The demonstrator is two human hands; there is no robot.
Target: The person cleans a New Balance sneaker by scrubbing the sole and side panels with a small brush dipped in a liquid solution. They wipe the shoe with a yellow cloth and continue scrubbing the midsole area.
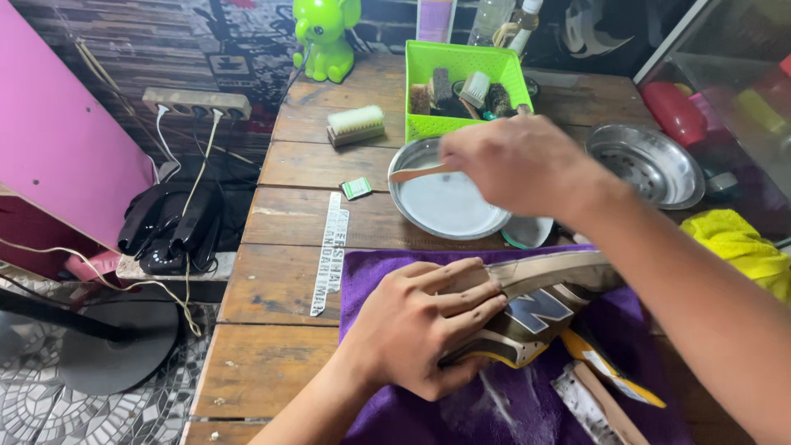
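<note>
My left hand presses down on a brown and grey sneaker that lies on its side on a purple towel. My right hand is raised over a round metal bowl of whitish liquid and grips a wooden-handled brush, whose handle points left over the bowl. The brush's head is hidden under my fingers.
A green basket holding several brushes stands behind the bowl. A scrub brush, a green elephant figure, a second metal dish, a yellow cloth and a small lid are on the wooden table. A power strip hangs left.
</note>
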